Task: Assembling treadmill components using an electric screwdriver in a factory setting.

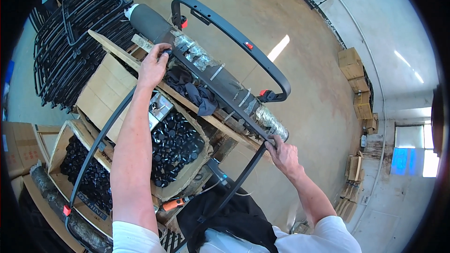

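A black metal tube frame (225, 93) lies slantwise across a grey padded roller (152, 21) patched with clear plastic film. Its curved far loop (234, 33) carries red clips and arches over the floor. My left hand (153, 65) is closed at the frame's far left corner, a small black round piece showing by the thumb. At the opposite corner my right hand (283, 157) grips the tube, thumb and fingers around it. From there a straight leg (243, 175) runs back toward my body. Another curved leg (101, 136) passes under my left forearm.
Open cartons of black plastic caps (176, 145) and small black parts (84, 168) stand below my left arm. A dark cloth (190, 89) and an orange-handled tool (173, 204) lie nearby. Stacked black frames (79, 42) fill the far left. Cartons (351, 63) line the right wall.
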### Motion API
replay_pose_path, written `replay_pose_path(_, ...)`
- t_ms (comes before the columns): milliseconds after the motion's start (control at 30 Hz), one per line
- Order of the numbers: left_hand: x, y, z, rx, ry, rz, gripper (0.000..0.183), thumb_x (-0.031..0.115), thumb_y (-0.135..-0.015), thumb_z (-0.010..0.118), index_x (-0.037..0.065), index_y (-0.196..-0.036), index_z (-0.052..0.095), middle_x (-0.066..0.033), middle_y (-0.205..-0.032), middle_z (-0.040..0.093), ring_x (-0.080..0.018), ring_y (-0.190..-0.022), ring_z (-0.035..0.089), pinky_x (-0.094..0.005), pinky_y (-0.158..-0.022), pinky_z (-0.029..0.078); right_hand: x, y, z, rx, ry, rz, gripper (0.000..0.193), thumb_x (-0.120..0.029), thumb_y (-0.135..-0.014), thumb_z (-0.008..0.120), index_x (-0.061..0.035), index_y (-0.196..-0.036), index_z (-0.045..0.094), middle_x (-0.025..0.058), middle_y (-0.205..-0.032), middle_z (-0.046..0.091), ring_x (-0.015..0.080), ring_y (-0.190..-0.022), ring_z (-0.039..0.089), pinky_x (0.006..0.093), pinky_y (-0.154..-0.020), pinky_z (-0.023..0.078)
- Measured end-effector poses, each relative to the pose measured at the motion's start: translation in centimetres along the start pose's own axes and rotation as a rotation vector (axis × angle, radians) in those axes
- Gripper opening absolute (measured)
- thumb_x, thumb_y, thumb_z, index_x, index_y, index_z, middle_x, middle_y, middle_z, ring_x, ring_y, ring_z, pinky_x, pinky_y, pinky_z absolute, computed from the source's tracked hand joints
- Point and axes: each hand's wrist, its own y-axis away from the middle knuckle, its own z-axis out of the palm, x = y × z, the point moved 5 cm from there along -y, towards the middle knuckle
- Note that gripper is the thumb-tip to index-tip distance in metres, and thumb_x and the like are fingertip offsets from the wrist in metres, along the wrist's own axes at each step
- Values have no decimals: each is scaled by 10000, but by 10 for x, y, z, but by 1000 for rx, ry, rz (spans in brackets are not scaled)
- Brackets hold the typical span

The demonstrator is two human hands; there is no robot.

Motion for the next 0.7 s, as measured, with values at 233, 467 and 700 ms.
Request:
replay_pose_path(233,12,3,0,7,-214,57,302,155,-1024,661,154,-1325,687,-85,-1250,696,-187,-1062,649,-340,-989,517,-5,4,-10,-85,-94,6,434,-367,-1044,631,7,-1256,569,211,-811,742,435,-779,741,541,-748,583)
replay_pose_path(467,-2,3,-1,25,-27,2,315,255,-1003,707,209,-1314,699,-87,-1234,681,-258,-1105,683,-383,-962,537,-2,-6,-11,-244,287,104,604,-562,-954,682,9,-1147,628,218,-835,737,406,-856,753,527,-745,591)
replay_pose_path(700,-2,2,-6,55,-162,112,284,245,-1011,684,181,-1287,700,-92,-1274,701,-279,-1129,688,-388,-999,528,-12,1,-16,-403,592,-97,520,-522,-912,754,-31,-1067,682,172,-881,756,370,-853,760,502,-733,600)
